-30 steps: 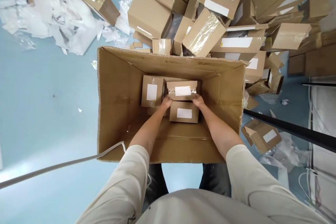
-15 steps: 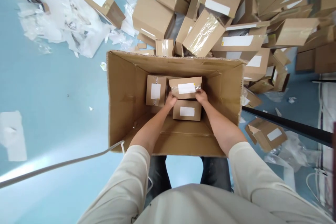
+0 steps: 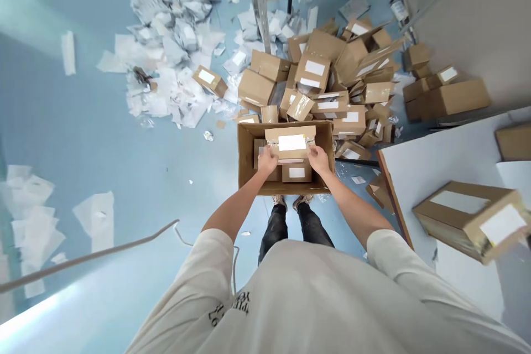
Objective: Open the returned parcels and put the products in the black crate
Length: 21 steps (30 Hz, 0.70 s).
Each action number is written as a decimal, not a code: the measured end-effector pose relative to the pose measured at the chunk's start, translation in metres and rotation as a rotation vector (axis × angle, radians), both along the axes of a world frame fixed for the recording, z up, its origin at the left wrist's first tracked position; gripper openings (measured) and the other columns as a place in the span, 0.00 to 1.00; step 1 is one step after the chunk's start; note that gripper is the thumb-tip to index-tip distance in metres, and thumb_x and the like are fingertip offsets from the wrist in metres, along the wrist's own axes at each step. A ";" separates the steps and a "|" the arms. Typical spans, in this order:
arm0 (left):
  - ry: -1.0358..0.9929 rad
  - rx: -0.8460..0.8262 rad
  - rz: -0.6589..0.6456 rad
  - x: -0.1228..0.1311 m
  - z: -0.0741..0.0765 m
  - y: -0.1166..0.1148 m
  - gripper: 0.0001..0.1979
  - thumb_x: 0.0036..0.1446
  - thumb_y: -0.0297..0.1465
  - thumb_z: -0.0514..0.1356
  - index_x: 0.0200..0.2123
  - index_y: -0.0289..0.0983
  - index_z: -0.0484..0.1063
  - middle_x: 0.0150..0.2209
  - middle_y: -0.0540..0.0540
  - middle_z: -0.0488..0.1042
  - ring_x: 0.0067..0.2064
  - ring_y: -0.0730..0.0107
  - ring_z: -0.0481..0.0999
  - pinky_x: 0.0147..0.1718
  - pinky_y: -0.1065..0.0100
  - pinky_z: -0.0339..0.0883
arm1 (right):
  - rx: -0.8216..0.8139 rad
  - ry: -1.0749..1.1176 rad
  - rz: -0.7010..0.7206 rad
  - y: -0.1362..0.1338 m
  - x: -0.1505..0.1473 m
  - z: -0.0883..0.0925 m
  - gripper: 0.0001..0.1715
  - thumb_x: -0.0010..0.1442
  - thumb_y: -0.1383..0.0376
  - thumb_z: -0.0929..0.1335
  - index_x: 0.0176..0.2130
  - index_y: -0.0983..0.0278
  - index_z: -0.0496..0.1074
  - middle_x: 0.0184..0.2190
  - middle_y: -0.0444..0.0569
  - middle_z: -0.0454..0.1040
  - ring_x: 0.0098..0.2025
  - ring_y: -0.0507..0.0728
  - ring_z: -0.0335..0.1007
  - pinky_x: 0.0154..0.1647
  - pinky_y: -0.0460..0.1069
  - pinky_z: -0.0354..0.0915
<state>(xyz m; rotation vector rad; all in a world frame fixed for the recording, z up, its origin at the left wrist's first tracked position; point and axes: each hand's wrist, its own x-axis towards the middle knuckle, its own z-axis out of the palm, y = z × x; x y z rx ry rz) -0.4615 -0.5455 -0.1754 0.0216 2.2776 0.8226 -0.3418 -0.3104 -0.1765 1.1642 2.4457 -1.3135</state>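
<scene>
A small brown box (image 3: 272, 138) with a white label is held over the large open carton (image 3: 248, 177). My left hand (image 3: 267, 160) grips its left end and my right hand (image 3: 318, 159) its right end. Below it, inside the carton, lie a labelled box (image 3: 296, 172) near the front wall and another box (image 3: 259, 149) at the left, partly hidden by the held box and my left hand.
Behind the carton is a heap of brown boxes (image 3: 255, 87) beneath a metal shelf (image 3: 259, 3). White packaging (image 3: 178, 83) litters the floor. At the right, a white table (image 3: 415, 149) bears a large taped box (image 3: 460, 204).
The held box has come up out of the carton between both hands. My view has risen and pulled back, so the carton looks smaller and the shelf and table show.
</scene>
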 end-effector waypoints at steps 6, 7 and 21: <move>0.313 -0.002 -0.049 -0.020 0.132 0.016 0.30 0.67 0.31 0.60 0.72 0.36 0.67 0.69 0.26 0.75 0.73 0.34 0.72 0.73 0.43 0.64 | 0.167 0.270 -0.035 -0.005 0.017 0.119 0.24 0.65 0.66 0.68 0.58 0.59 0.83 0.63 0.55 0.84 0.69 0.66 0.78 0.79 0.63 0.66; 0.355 0.011 -0.057 -0.024 0.148 0.023 0.30 0.67 0.30 0.60 0.71 0.35 0.67 0.68 0.26 0.75 0.73 0.33 0.71 0.73 0.43 0.64 | 0.187 0.300 -0.048 -0.002 0.020 0.134 0.24 0.65 0.66 0.68 0.58 0.59 0.83 0.64 0.55 0.84 0.69 0.67 0.78 0.79 0.63 0.67; 0.495 0.321 -0.450 0.042 0.244 0.213 0.30 0.69 0.27 0.61 0.73 0.41 0.69 0.70 0.32 0.72 0.73 0.37 0.70 0.74 0.43 0.64 | 0.395 0.372 -0.320 0.145 0.156 0.221 0.31 0.65 0.62 0.69 0.64 0.65 0.81 0.67 0.61 0.82 0.70 0.72 0.76 0.78 0.68 0.66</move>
